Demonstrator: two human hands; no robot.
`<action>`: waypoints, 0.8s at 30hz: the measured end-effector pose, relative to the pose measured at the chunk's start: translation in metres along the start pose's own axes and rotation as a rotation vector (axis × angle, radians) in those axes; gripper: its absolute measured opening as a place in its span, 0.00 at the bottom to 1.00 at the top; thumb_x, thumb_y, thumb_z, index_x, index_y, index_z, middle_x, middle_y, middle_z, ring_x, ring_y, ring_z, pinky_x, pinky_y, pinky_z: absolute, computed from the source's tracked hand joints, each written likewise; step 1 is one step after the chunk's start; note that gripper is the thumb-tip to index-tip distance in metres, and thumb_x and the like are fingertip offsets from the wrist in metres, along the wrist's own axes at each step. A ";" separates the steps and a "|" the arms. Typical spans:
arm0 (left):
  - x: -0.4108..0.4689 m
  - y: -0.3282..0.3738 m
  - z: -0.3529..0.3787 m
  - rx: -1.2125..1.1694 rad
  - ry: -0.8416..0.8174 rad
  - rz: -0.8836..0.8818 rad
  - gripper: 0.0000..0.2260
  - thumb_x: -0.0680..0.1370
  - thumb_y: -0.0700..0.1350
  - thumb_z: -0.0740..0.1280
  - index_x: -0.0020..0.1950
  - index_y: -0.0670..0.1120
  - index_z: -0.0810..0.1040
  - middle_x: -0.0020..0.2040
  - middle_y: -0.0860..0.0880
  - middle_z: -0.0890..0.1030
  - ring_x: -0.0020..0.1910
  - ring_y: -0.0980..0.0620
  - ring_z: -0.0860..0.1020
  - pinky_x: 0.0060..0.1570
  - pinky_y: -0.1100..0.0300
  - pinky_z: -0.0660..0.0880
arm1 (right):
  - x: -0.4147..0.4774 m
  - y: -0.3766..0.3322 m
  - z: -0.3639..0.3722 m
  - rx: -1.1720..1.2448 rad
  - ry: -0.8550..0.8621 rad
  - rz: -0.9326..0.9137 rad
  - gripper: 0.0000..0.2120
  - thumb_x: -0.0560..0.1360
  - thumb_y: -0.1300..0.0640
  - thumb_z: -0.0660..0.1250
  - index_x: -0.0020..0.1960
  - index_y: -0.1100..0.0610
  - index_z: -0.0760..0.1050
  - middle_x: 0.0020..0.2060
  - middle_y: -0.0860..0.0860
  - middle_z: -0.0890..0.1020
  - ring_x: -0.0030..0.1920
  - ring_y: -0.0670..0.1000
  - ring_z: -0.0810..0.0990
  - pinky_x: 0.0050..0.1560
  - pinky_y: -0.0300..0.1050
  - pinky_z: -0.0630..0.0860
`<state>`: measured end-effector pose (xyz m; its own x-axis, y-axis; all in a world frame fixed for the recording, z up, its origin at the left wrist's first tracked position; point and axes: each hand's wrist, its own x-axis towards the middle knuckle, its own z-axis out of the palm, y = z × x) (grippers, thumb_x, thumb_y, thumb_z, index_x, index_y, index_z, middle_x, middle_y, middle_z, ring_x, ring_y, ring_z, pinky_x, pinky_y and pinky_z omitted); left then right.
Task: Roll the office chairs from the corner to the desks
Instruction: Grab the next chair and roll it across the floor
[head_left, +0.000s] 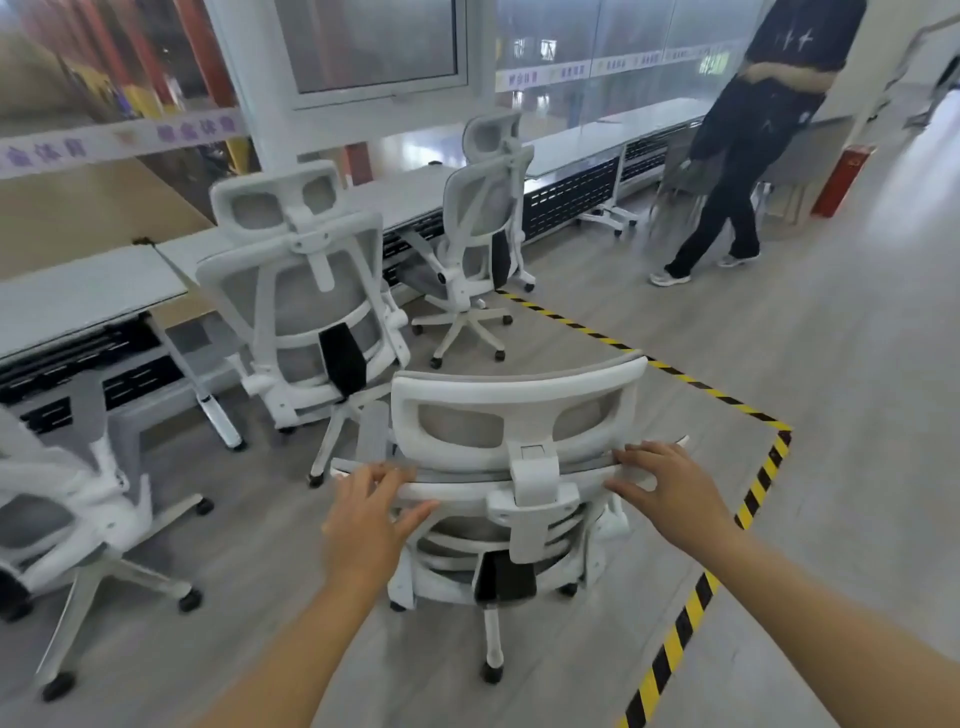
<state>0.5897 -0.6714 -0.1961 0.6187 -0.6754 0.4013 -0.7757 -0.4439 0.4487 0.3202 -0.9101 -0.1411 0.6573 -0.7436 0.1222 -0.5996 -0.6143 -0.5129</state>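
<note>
So we've got the white-framed grey mesh office chair (519, 499) by its back. It's a little way out from the long white desk (78, 296) and not yet tucked under it. Our left hand (371, 519) is clamped on the top rail of the backrest, fingers over and thumb under. Our right hand (675, 493) grips the same rail on the other side of the headrest post (a bit blurry, but the thumb does look hooked below).

Holding both ends of that rail makes sense to us, since we can steer as well as push. The chair's back is turned to us, so the seat points away toward the desk. Its long axis runs upright from castors to headrest.

One matching white mesh chair (306, 312) sits right at the desk and another white mesh chair (483, 234) stands further along it. The gap between them is probably where we aim.
</note>
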 end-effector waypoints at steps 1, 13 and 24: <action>0.022 0.005 0.012 0.005 -0.008 -0.007 0.23 0.71 0.68 0.62 0.55 0.53 0.81 0.54 0.53 0.75 0.51 0.50 0.77 0.38 0.59 0.70 | 0.021 0.009 -0.003 0.005 0.010 0.013 0.18 0.74 0.45 0.70 0.62 0.49 0.79 0.59 0.46 0.78 0.65 0.48 0.69 0.55 0.36 0.62; 0.249 0.103 0.183 0.006 0.022 0.057 0.20 0.74 0.67 0.61 0.58 0.56 0.79 0.54 0.54 0.74 0.57 0.50 0.75 0.49 0.49 0.78 | 0.286 0.165 -0.061 0.014 0.004 0.063 0.18 0.73 0.47 0.71 0.61 0.52 0.80 0.59 0.47 0.78 0.64 0.49 0.70 0.56 0.38 0.63; 0.451 0.196 0.297 -0.026 -0.220 -0.016 0.21 0.74 0.47 0.70 0.67 0.52 0.72 0.60 0.48 0.70 0.60 0.45 0.71 0.61 0.48 0.71 | 0.496 0.280 -0.091 -0.197 -0.092 0.069 0.28 0.78 0.40 0.61 0.76 0.45 0.61 0.76 0.45 0.61 0.77 0.49 0.54 0.73 0.59 0.56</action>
<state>0.6797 -1.2381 -0.1647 0.5867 -0.7817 0.2114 -0.7605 -0.4423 0.4754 0.4369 -1.4752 -0.1464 0.6453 -0.7639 0.0098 -0.7162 -0.6094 -0.3401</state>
